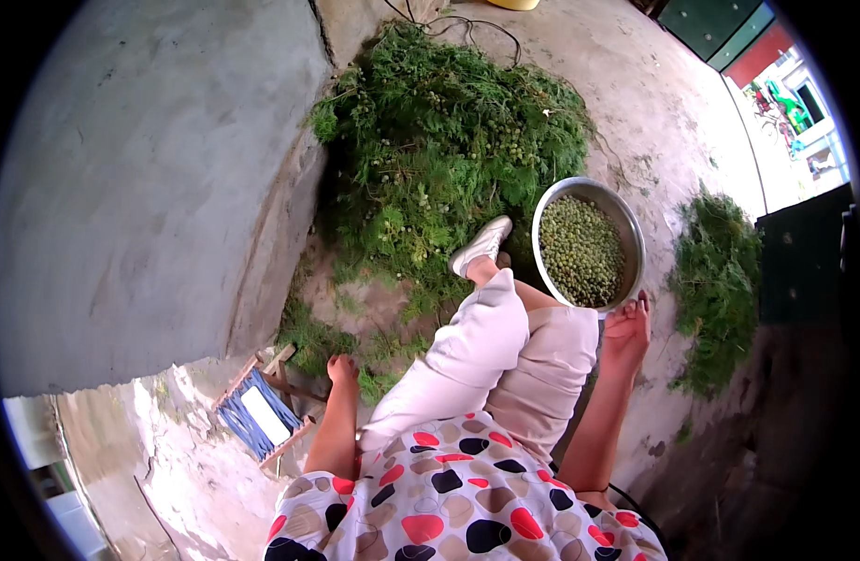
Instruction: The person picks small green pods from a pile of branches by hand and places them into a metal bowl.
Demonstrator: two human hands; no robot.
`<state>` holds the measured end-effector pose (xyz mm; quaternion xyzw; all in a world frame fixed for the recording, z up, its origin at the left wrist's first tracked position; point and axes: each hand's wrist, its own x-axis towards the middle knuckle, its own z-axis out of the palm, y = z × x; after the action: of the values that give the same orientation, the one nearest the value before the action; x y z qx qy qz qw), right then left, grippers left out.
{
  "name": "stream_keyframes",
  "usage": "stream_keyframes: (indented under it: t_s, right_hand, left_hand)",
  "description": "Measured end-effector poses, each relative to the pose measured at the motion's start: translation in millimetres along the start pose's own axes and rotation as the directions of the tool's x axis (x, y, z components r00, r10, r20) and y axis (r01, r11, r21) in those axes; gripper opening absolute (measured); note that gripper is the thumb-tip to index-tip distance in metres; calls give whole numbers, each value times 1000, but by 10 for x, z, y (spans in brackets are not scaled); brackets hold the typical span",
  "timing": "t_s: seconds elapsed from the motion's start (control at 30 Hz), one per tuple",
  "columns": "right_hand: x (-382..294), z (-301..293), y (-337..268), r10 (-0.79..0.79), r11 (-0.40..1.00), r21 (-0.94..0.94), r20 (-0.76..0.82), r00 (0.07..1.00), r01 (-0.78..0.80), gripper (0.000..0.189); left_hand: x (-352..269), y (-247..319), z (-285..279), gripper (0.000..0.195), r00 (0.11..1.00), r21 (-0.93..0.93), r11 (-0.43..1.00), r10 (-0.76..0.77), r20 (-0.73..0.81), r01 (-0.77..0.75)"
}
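My left hand (342, 368) hangs beside my left thigh with its fingers curled, near loose green sprigs (321, 343). Whether anything is in it cannot be seen. On the right, my right hand (628, 328) is by the near rim of a round metal basin (639, 242). Its palm is turned up and its fingers are apart, with nothing visible in them; whether it touches the rim is unclear. Many small round green cones or berries (583, 249) fill much of the basin. Beyond my feet lies a large heap of cut conifer branches (451, 140), bearing similar green cones.
A small wooden folding stool (251, 414) with a blue woven seat and a white rectangular object (265, 415) stands at left. A grey wall (156, 196) borders the heap. Another branch pile (717, 294) lies right, near a dark door (798, 259). A black cable (500, 28) lies behind the heap.
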<state>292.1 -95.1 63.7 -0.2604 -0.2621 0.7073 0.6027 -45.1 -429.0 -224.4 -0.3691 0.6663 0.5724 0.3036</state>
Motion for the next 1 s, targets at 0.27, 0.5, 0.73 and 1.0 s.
stream_keyframes:
  t_s: [0.27, 0.5, 0.73, 1.0]
  right_hand:
    - [282, 83, 382, 105, 989, -90, -92, 990, -113, 21]
    - [531, -245, 405, 164, 984, -30, -200, 966, -173, 23]
    - [619, -224, 457, 149, 986, -48, -193, 970, -161, 23]
    - [714, -137, 531, 139, 982, -100, -182, 973, -159, 24]
  left_hand:
    - [111, 2, 982, 36, 894, 447, 895, -200, 402, 0]
    - [140, 320, 2381, 32, 868, 511, 836, -90, 488, -200]
    - [414, 495, 3174, 43, 909, 655, 678, 46, 415, -333]
    - [394, 616, 3347, 45, 951, 366, 915, 56, 304, -171]
